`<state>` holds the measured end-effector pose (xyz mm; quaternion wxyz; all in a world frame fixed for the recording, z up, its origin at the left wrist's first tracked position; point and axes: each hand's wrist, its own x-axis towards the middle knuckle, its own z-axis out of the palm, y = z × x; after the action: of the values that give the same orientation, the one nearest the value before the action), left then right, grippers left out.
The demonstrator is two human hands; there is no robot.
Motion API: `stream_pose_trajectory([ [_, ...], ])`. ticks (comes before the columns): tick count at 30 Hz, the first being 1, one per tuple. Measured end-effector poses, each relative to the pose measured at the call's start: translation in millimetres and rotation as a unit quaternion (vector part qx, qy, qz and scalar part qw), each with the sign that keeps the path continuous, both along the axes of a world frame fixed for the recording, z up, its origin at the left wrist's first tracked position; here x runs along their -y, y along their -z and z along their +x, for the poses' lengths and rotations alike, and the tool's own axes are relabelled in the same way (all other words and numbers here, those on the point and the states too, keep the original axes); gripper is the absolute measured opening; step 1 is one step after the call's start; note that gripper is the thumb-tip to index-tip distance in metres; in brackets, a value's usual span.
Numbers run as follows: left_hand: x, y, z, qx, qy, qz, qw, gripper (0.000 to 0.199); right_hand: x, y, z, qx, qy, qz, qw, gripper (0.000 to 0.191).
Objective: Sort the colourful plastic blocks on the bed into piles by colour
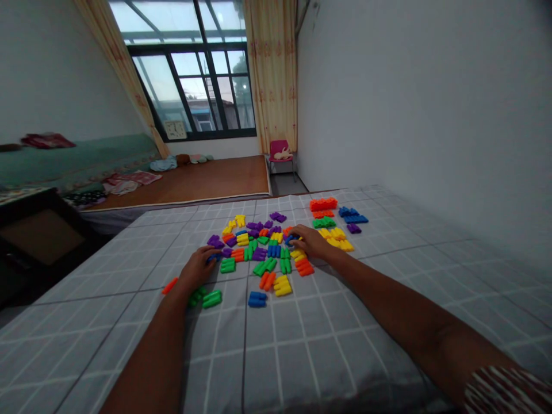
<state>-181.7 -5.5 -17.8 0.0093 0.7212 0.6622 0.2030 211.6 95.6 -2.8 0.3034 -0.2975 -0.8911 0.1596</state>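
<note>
Grasp blocks, likely light, stiff, by long sides. Left grip at their 9 o'clock, right grip at 3: curled at blue blocks; cannot confirm pinch.

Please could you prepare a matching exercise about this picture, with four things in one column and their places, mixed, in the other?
1. Left hand
2. Chair
3. Right hand
4. Clock

A. Right side of the scattered toy pieces
B. Lower left corner of the window
C. Left side of the scattered toy pieces
D. Foot of the right curtain

Pairs: 1-C, 2-D, 3-A, 4-B
</note>
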Motion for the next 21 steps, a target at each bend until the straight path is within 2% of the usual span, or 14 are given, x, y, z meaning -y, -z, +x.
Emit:
stream_pose_trajectory([
  [3, -0.4, 0.4, -0.7, -0.001, 0.001, -0.003, 1.0, 0.042, -8.7, -8.5, 4.9, -0.066, -0.002, -0.024, 0.998, 0.023],
  [6, -0.6, 0.9, -1.5, 0.004, -0.004, -0.001, 1.0, 0.042, -34.3, -24.9, 27.2, -0.154, 0.07, -0.082, 0.982, 0.03],
  [9, -0.8, 1.1, -1.9, 0.005, -0.007, -0.005, 1.0, 0.043, -72.7, -41.9, 74.1, -0.202, 0.191, -0.126, 0.952, 0.036],
  [11, -0.6, 0.5, -1.5, 0.002, -0.007, -0.008, 1.0, 0.044, -98.9, -46.9, 115.4, -0.174, 0.252, -0.124, 0.944, 0.032],
  [13, -0.1, -0.4, -1.0, 0.002, -0.006, -0.009, 1.0, 0.044, -121.4, -44.2, 156.8, -0.111, 0.326, -0.09, 0.934, 0.026],
  [16, 0.2, -0.5, -1.2, 0.004, -0.009, -0.002, 1.0, 0.044, -146.0, -29.3, 203.2, -0.006, 0.413, -0.057, 0.909, 0.022],
  [18, 0.1, 0.5, -2.4, 0.002, -0.016, 0.002, 1.0, 0.045, -157.3, -18.3, 218.4, 0.035, 0.43, -0.063, 0.9, 0.023],
  [21, -0.1, 2.0, -4.5, -0.006, -0.019, -0.003, 1.0, 0.045, -169.8, -8.5, 221.6, 0.06, 0.42, -0.081, 0.902, 0.024],
])
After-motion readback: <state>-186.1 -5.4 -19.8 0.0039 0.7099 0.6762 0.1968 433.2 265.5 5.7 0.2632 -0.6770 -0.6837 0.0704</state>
